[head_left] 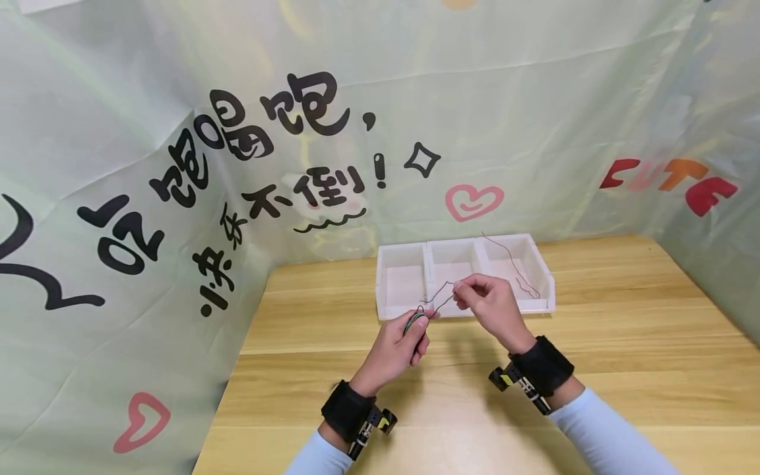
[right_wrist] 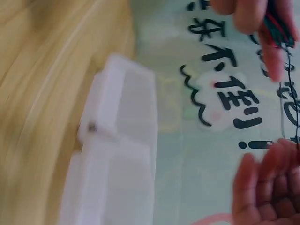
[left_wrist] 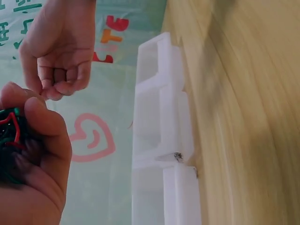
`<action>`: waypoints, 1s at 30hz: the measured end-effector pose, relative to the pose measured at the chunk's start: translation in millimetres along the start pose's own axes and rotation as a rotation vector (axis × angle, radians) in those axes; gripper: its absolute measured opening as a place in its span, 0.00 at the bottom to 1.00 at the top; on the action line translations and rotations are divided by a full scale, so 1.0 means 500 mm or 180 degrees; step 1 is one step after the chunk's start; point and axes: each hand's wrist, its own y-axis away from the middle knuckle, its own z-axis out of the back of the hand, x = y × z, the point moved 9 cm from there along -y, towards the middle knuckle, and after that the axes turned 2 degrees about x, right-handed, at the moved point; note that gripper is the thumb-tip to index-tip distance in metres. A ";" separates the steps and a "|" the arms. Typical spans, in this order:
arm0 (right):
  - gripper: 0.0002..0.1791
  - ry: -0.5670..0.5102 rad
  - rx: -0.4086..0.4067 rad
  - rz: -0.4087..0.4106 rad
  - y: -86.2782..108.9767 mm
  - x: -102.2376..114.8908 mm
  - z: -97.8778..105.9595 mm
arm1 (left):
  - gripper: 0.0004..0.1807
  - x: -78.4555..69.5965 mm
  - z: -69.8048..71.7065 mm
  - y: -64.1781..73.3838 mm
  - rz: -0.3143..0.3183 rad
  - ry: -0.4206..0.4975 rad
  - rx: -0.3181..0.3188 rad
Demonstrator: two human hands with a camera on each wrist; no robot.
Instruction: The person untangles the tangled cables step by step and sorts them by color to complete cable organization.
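Curled fingers of the left hand [head_left: 392, 346] grip a coiled bundle of thin green, red and black wires [head_left: 415, 321], held above the wood-grained worktop [head_left: 623, 316]. The right hand [head_left: 494, 309] pinches a fine dark strand [right_wrist: 292, 89] that runs from the bundle, kinked and slender. Just beyond, near the worktop's far edge, sits a smooth white three-compartment tray [head_left: 537, 305]; a hair-thin reddish-brown wire [head_left: 512, 259] bends through its right compartment and past the back rim. Behind hangs a creased pale-green backdrop [head_left: 534, 132] with black lettering.
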 end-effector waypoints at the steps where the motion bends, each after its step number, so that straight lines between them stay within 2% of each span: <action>1: 0.07 0.0193 -0.0002 0.0133 0.001 -0.001 -0.003 | 0.15 0.001 0.000 0.002 0.0000 0.0013 0.0014; 4: 0.17 0.0744 0.0144 0.0795 0.013 0.031 -0.027 | 0.15 0.003 0.001 0.003 -0.0002 0.0008 0.0076; 6: 0.22 0.0937 0.0446 0.1245 0.027 0.059 -0.057 | 0.14 0.001 0.003 0.003 -0.0012 0.0006 0.0098; 7: 0.23 0.0952 0.0660 0.1384 0.034 0.068 -0.074 | 0.14 -0.001 0.005 0.003 -0.0023 -0.0010 0.0083; 9: 0.21 0.0957 0.1058 0.1528 0.047 0.077 -0.103 | 0.13 -0.004 0.009 0.002 -0.0031 -0.0037 0.0033; 12: 0.17 0.0941 0.1317 0.1540 0.058 0.078 -0.121 | 0.12 -0.006 0.016 0.002 -0.0008 -0.0077 -0.0078; 18: 0.09 0.1119 0.1090 0.1605 0.056 0.086 -0.110 | 0.13 -0.005 0.027 0.000 0.0067 -0.0153 -0.0277; 23: 0.04 0.1153 0.0725 0.1565 0.039 0.088 -0.069 | 0.12 0.003 0.046 -0.001 0.0122 0.0306 -0.0357; 26: 0.04 0.1124 0.0378 0.1453 0.024 0.084 -0.032 | 0.12 0.003 0.056 -0.002 0.0130 0.0489 -0.0385; 30: 0.03 0.1002 -0.0240 0.1227 0.008 0.076 0.026 | 0.13 -0.001 0.069 0.004 0.0108 0.0269 -0.0485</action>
